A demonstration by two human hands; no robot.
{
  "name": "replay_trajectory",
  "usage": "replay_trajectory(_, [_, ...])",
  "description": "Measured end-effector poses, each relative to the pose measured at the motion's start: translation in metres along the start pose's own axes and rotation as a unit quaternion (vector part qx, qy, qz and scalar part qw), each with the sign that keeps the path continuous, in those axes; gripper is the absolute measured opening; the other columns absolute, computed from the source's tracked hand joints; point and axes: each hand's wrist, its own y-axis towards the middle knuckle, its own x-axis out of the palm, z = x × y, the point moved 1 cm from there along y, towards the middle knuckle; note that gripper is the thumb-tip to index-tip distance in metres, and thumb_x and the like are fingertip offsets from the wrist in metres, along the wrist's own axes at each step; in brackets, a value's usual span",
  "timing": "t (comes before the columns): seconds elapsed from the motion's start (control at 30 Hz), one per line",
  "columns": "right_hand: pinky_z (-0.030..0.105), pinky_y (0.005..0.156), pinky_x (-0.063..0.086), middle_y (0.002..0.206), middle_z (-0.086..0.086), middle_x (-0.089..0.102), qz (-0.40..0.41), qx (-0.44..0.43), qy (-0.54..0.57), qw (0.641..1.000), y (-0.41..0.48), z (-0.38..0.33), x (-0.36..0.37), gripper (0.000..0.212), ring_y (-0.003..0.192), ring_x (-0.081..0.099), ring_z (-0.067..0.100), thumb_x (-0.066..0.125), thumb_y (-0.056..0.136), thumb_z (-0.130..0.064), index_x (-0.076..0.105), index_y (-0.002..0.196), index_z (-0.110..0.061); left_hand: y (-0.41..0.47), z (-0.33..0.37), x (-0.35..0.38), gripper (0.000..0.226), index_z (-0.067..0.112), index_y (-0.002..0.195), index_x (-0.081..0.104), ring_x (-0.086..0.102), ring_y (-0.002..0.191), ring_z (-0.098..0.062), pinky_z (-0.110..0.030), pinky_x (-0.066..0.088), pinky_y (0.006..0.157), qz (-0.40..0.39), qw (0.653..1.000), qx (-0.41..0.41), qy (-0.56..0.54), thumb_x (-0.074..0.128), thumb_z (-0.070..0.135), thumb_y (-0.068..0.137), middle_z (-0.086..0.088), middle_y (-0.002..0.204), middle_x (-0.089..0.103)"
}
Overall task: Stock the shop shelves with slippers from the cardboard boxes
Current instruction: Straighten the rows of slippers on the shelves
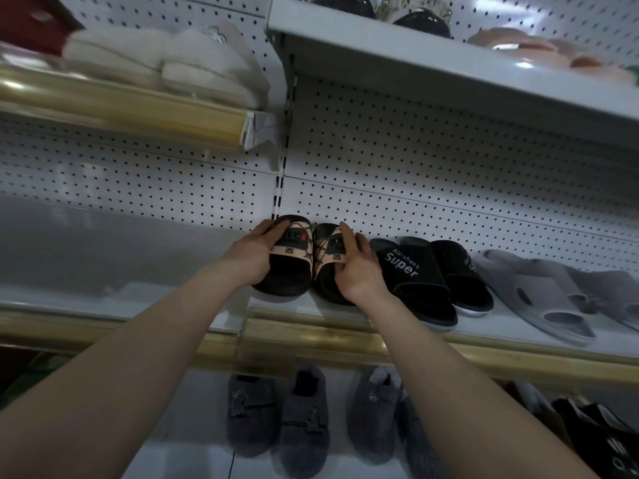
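Slippers (292, 267) at shelf (501, 324) left end

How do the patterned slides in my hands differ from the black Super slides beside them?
The patterned slides have beige chain-print straps; the Super slides, black straps with white lettering. The left hand and right hand grip the patterned slides; the Super slides lie free. Both pairs sit on one shelf.

We see a white back wall (449, 160) full of little black holes across the middle of the frame; a slotted post (281, 167) runs down its centre; a white shelf (415, 60) sticks out at upper right; shiny gold strips (311, 338) edge the lower shelf (269, 304); soft light glints on them.
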Motion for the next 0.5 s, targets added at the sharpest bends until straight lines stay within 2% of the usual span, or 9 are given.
replay_trajectory(0.27, [0.052,0.120,0.018,0.163,0.011,0.009,-0.010,0.008,0.008,1.000,0.0053,-0.0047,0.0034,0.077,0.149,0.012,0.039,0.046,0.096,-0.013,0.003,0.157,-0.034,0.0012,0.0029,-0.0026,0.090,0.033,0.155,0.006,0.028,0.142,-0.030,-0.036,0.029,0.112,0.003,1.000,-0.017,0.004,0.049,-0.006,0.087,0.002,0.163,0.002])
replay_trajectory(0.5, [0.051,0.118,0.024,0.160,0.010,0.020,0.004,-0.011,0.007,1.000,0.0023,-0.0015,0.0021,0.075,0.144,0.023,0.039,0.046,0.097,-0.011,0.006,0.157,-0.032,0.0001,-0.0005,-0.0005,0.093,0.040,0.153,0.009,0.032,0.140,-0.030,-0.036,0.034,0.109,0.019,0.998,-0.031,-0.049,0.049,-0.007,0.083,0.004,0.163,0.004])
